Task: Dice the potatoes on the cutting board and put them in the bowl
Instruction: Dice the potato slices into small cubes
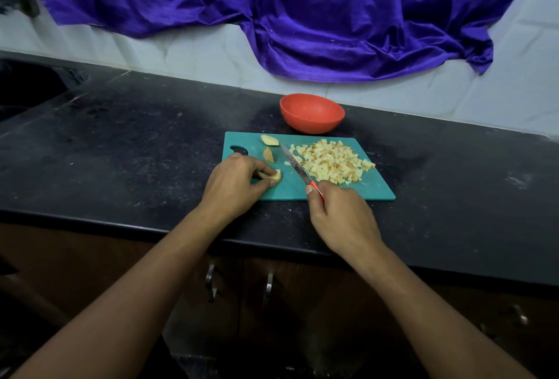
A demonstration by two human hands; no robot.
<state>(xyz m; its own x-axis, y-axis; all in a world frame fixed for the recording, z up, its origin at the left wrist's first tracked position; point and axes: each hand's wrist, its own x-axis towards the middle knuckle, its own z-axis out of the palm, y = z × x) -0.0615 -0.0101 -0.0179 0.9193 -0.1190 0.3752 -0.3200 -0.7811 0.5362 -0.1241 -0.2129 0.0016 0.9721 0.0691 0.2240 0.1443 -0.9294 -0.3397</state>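
Observation:
A teal cutting board point(375, 189) lies on the black counter. A heap of diced potato point(331, 160) covers its right half. Two potato wedges lie at its far left, one point(269, 140) near the back edge and one point(268, 155) just in front of it. My left hand point(236, 185) pinches a third potato piece point(276, 175) against the board. My right hand point(338, 215) grips the red handle of a knife point(295, 163), whose blade points away over the board between the pinched piece and the heap. A red bowl point(311, 113) stands behind the board.
Purple cloth point(302, 15) hangs over the white tiled wall behind the counter. A dark sink point(27, 88) sits at the far left. Cabinet doors with metal handles point(210, 281) are below the counter edge.

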